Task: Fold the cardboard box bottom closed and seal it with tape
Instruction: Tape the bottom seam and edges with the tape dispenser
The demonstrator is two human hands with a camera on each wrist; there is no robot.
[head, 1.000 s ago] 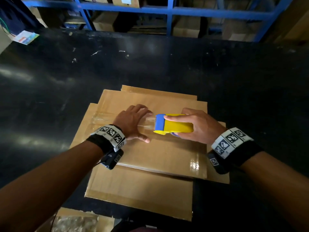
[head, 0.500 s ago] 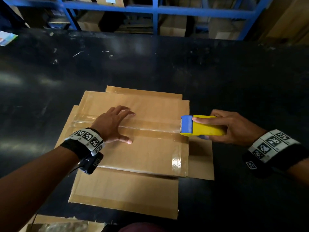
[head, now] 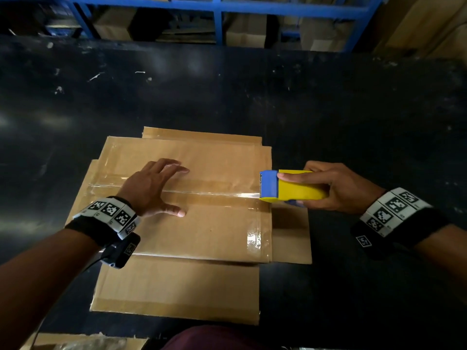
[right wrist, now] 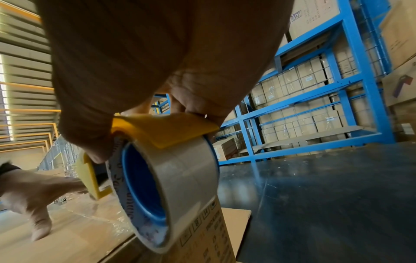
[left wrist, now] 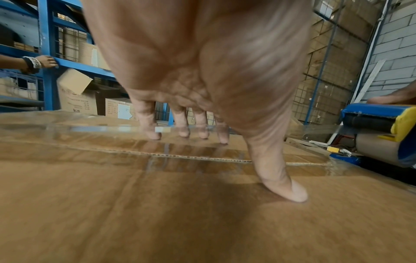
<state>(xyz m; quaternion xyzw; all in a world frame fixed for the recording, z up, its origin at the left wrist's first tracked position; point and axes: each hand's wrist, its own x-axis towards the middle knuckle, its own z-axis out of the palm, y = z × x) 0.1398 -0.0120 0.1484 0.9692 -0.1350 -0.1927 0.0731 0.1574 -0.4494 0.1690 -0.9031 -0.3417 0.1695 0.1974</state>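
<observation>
I see the flattened cardboard box (head: 202, 223) lying on the black table (head: 353, 109), its bottom flaps folded shut and meeting along a seam across the middle. My left hand (head: 151, 188) lies flat on the box near the seam's left half, fingers (left wrist: 153, 124) straight and slightly spread, the thumb (left wrist: 281, 181) pressing the nearer flap. A strip of clear tape (head: 214, 190) runs along the seam from the left edge, under that palm, to the right edge of the box. There my right hand (head: 336, 188) grips the yellow and blue tape dispenser (head: 290, 189), fingers curled over its top and the thumb along its near side; the blue cutter end sits just at the box's right edge. In the right wrist view the tape roll (right wrist: 171, 186) hangs under the dispenser above a side flap. Blue shelving (head: 217, 6) with cartons stands behind the table.
</observation>
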